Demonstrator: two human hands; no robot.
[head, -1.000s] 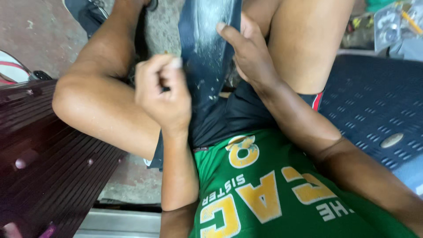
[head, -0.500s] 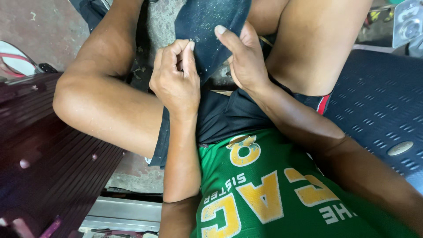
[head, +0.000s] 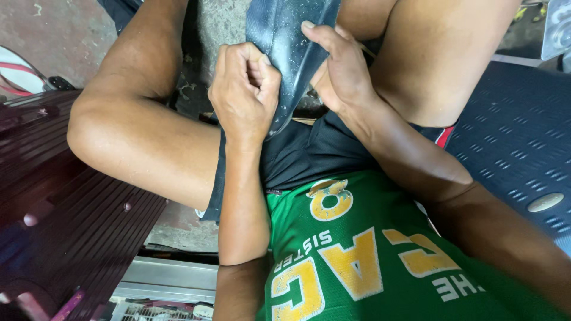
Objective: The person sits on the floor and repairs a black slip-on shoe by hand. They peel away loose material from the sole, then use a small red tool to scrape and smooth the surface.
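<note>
Two hands on one rubber strip [head: 291,41], at 12 o'clock between the knees. Left hand [head: 244,92] fisted, pinching its edge; right hand [head: 339,68] clasping the far edge, thumb flat. Keep strip taut. Dark bench [head: 71,196] at 8 o'clock.

You're sitting low in what looks like a small roadside repair workshop rather than a home. Under your legs is a rough, stained concrete floor [head: 59,35], gritty and cracked. A dark, worn rubber sheet [head: 291,41], like a piece of inner tube, lies across your lap. To your left stands a dark ribbed bench [head: 77,226]; to your right a blue perforated plastic crate [head: 517,148]. At the far upper right, blurred metal parts [head: 556,27] sit on the ground
</note>
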